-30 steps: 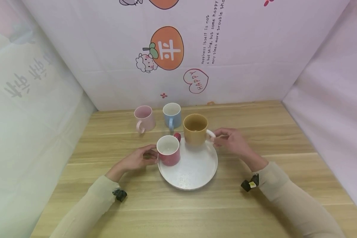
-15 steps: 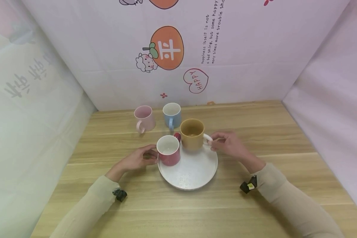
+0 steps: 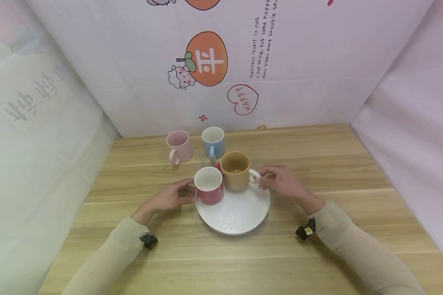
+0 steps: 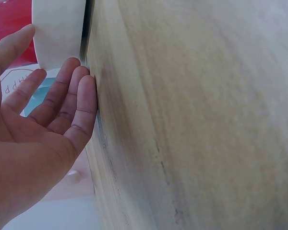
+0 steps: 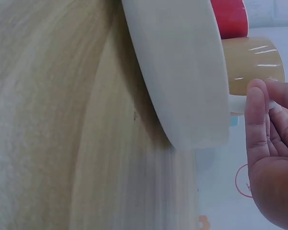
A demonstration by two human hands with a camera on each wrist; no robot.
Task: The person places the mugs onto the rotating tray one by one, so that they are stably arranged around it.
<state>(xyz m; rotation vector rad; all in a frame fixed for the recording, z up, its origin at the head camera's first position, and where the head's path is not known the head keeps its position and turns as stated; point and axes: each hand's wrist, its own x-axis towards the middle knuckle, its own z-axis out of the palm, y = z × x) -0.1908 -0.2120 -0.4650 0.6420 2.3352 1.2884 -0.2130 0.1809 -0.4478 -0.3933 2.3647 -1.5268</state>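
A yellow-brown mug with a white handle stands on the back part of a white round tray. My right hand pinches its handle between thumb and fingers. To the mug's left, a red mug with a white inside sits on the tray, the two mugs close together. My left hand is at the tray's left edge beside the red mug. In the left wrist view its loosely extended fingers touch or nearly touch the tray's outer wall.
Behind the tray, a pink mug and a light blue mug stand on the wooden table. White printed cloth rises along the table's back edge, with more cloth at both sides.
My right hand has moved the yellow-brown mug left and toward me, closer to the red mug, whose handle it now partly hides. My left hand and the tray have stayed put.
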